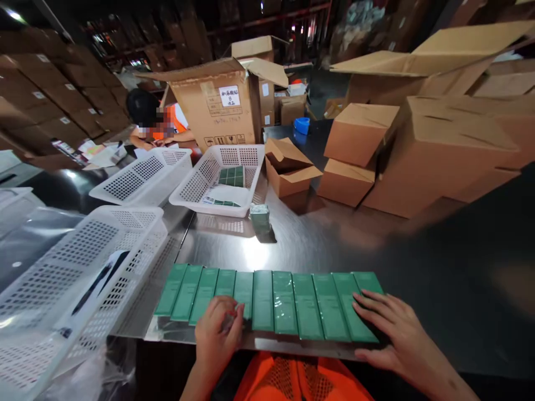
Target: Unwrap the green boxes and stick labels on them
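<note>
Several slim green boxes (263,301) lie side by side in a row along the front edge of the metal table. My left hand (219,328) is over the left-middle boxes with its fingers curled together. Something small, partly reddish, shows between thumb and fingers, too hidden to name. At the right end of the row, my right hand (395,328) has its fingers stretched out, and the fingertips touch the last boxes. A small wrapped green stack (259,219) stands farther back on the table.
White perforated baskets (137,250) stand at left; one back basket (217,209) holds green packs and paper. A small open carton (288,172), a large labelled carton (221,111) and stacked brown boxes (451,150) stand behind. Another person (167,125) leans over at back left.
</note>
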`<state>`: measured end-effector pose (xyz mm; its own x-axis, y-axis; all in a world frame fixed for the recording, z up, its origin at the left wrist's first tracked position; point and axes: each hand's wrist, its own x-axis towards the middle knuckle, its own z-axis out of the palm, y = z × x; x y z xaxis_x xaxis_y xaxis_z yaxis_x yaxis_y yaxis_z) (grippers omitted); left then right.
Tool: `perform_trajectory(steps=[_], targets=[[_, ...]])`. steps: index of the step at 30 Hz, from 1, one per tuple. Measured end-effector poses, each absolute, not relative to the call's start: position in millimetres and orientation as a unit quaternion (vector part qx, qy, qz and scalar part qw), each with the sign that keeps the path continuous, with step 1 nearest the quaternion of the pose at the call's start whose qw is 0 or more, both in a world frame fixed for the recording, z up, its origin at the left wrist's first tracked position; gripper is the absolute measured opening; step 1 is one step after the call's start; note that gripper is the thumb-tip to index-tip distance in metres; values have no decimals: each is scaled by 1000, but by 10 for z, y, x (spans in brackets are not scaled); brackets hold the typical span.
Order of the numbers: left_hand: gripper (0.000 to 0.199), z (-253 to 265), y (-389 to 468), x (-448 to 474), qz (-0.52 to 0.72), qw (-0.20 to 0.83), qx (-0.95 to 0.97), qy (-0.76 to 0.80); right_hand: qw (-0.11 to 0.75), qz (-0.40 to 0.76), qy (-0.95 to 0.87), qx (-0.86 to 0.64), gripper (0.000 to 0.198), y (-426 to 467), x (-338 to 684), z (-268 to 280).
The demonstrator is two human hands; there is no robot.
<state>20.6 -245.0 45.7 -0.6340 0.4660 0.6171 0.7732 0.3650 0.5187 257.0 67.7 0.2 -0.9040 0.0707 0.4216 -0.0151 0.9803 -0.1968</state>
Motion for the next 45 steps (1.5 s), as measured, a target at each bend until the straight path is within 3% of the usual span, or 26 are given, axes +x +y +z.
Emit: perform_trajectory(steps=[2, 3, 6, 8, 12, 15, 20, 22, 25, 28, 32, 36, 38, 41, 45], targets=[[4, 469, -2448, 225, -413, 163, -392, -806, 204, 82, -976, -2, 52, 698, 2355, 256], [5, 471, -2453, 251, -414, 148, -393, -808, 202, 81, -976, 5, 48, 699, 2187, 398], [23, 464, -2485, 383, -433, 93, -384, -810, 220, 119, -968, 17, 45, 636, 1461, 778], [34, 447, -2508, 493, -460, 62, -372, -804, 229, 162, -959, 32, 53, 545, 873, 944], [40, 410, -2553, 671, -508, 13, -336, -793, 168, 206, -964, 26, 77, 350, -150, 1077], [43, 413, -2604, 702, -528, -13, -314, -789, 154, 226, -961, 24, 66, 302, -512, 1108], [42, 486, -2604, 470, -590, -95, -205, -775, 230, 299, -926, -19, 38, 373, -272, 1190], [51, 550, -2475, 327, -649, -154, -164, -726, 270, 361, -892, -42, 37, 342, 6, 1214], [72, 694, -2117, 189, -772, -192, -138, -590, 320, 552, -768, -51, 44, 132, 493, 1168], [61, 865, -1711, 203, -869, -203, -98, -441, 359, 636, -678, -82, 47, -172, 973, 979], [52, 1040, -1420, 337, -893, -262, -54, -362, 366, 583, -723, -64, 52, -333, 1499, 681], [72, 1064, -1364, 475, -864, -331, -54, -376, 354, 446, -822, -4, 54, -228, 1797, 572], [79, 1018, -1334, 556, -843, -371, -74, -384, 404, 420, -812, -12, 48, -212, 1840, 552], [63, 929, -1287, 659, -800, -426, -118, -406, 510, 413, -754, -26, 41, -263, 1842, 534], [59, 922, -1320, 649, -739, -475, -160, -450, 522, 359, -774, 9, 17, -320, 1898, 587]])
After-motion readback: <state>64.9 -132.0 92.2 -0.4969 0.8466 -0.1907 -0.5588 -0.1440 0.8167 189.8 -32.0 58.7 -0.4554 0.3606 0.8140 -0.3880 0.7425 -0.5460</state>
